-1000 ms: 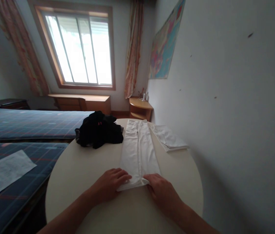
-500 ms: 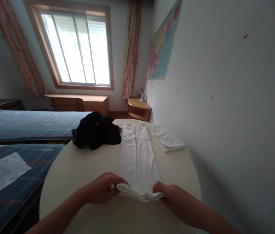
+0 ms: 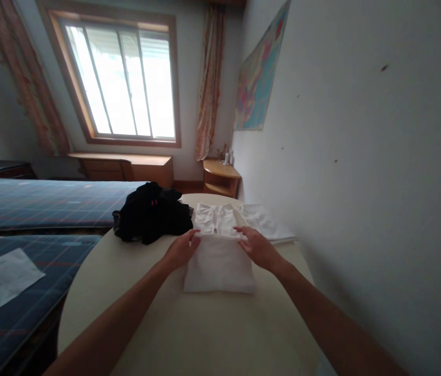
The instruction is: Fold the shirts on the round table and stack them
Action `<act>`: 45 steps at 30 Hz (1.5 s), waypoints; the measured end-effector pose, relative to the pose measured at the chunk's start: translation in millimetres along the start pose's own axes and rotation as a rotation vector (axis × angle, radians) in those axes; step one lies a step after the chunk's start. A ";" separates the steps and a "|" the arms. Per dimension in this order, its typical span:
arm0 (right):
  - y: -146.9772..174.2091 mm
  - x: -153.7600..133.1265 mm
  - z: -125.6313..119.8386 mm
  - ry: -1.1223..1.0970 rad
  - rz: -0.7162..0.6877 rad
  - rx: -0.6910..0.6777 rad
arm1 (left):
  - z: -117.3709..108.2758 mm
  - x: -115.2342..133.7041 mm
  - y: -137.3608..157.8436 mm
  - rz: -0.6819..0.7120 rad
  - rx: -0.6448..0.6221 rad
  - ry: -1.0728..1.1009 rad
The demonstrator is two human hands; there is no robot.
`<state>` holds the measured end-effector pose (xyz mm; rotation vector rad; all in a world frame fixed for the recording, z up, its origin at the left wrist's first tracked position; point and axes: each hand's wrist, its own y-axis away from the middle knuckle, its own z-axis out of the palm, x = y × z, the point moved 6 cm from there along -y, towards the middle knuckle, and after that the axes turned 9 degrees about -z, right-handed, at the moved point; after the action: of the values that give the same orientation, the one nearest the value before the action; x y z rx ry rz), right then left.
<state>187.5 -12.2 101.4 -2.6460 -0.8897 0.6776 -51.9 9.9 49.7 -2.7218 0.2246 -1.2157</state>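
White pants [image 3: 220, 263] lie on the round table [image 3: 150, 324], their lower part folded up over the upper part, with the waistband at the far end. At the left corner of the folded edge, my left hand [image 3: 183, 248] holds the cloth between thumb and fingers. My right hand [image 3: 258, 247] grips the opposite corner, its index finger reaching over the top. Beyond my right hand sits another folded white garment [image 3: 265, 222], partly covered by that hand. A heap of black clothing [image 3: 152, 214] is to the left of the pants.
A white wall [image 3: 361, 209] runs close along the table's right side. Left of the table are beds with blue plaid mattresses [image 3: 59, 203], and a printed sheet of paper [image 3: 3, 284] lies on the nearer one. A small corner shelf [image 3: 222, 169] stands behind.
Both hands have moved away from me, carrying the near end of the pants up and over toward the waistband. The pants now lie doubled and shorter.
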 end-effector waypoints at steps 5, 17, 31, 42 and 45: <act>20.8 -11.5 32.3 0.101 -0.066 -0.109 | 10.3 -8.0 25.2 0.165 0.097 -0.127; 73.6 -68.9 41.6 -0.135 -0.182 -0.502 | 23.4 46.8 124.8 0.462 -0.582 -0.332; 74.5 -38.0 33.6 0.007 0.085 -0.352 | 18.0 44.1 76.8 0.235 -0.505 -0.459; 80.2 -37.9 42.5 -0.143 0.080 -0.423 | 25.9 40.8 77.4 0.190 -0.601 -0.434; 80.3 -40.9 36.7 -0.207 0.071 -0.476 | 17.4 43.6 79.4 0.131 -0.637 -0.374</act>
<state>180.1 -96.3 53.0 -3.0772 -1.1386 0.8602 -16.1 -75.0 54.1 -3.3196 0.8504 -0.6490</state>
